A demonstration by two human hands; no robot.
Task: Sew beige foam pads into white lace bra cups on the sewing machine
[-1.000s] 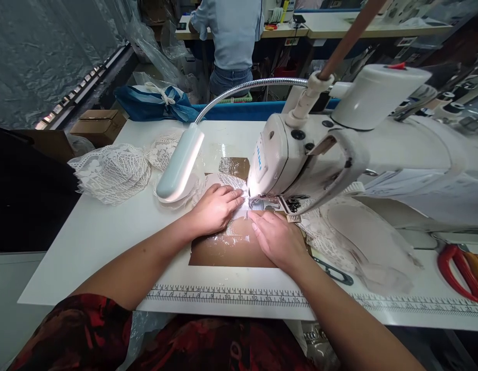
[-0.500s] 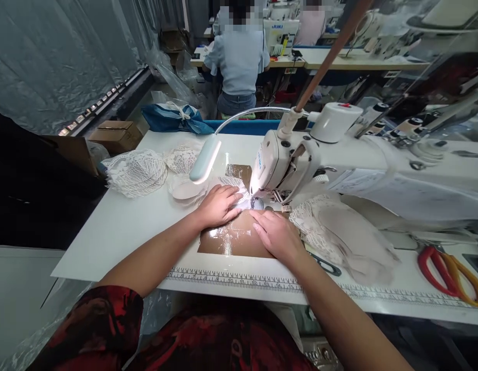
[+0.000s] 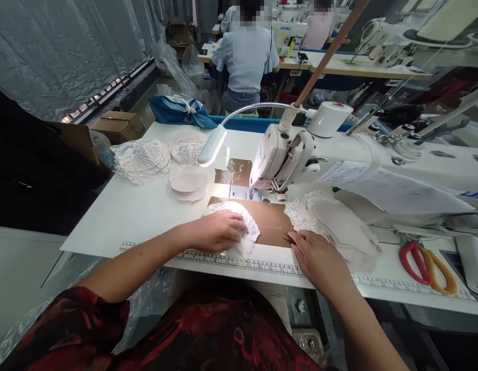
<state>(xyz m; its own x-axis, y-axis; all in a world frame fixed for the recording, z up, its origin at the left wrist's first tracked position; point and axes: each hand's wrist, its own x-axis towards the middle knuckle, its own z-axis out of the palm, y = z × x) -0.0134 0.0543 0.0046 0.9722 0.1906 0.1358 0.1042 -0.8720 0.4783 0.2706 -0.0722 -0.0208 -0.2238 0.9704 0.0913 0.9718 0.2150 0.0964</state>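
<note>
1. White lace piece (image 3: 252, 222) lies near the middle of the frame, partly on a brown sheet (image 3: 273, 224). The left hand (image 3: 218, 230) rests on it with bent fingers. I cannot tell if they pinch it.
2. The right hand (image 3: 320, 257), right of the middle, is apart from the left one. Its thumb and finger are closed on a small dark tool (image 3: 289, 238), maybe thread snips, but it is too small to be sure.
3. Just above the hands, the lace piece is out from under the head of the white sewing machine (image 3: 331, 149). A lit lamp (image 3: 212, 146) shines there.
4. On the left of the frame sit a lace pile (image 3: 140, 161) and some pale round pieces (image 3: 189, 184). On the right is a bigger heap of lace and thin cloth (image 3: 339, 224), with red and orange scissors (image 3: 430, 268) at the lower right.
5. Some sewing looks done on the lace piece, but its seam does not show. Which piles are finished and which are left, I cannot tell.
6. The left fingertips are hard to make out, and bright light washes out the lace. The right edge of the frame cuts off the machine.
</note>
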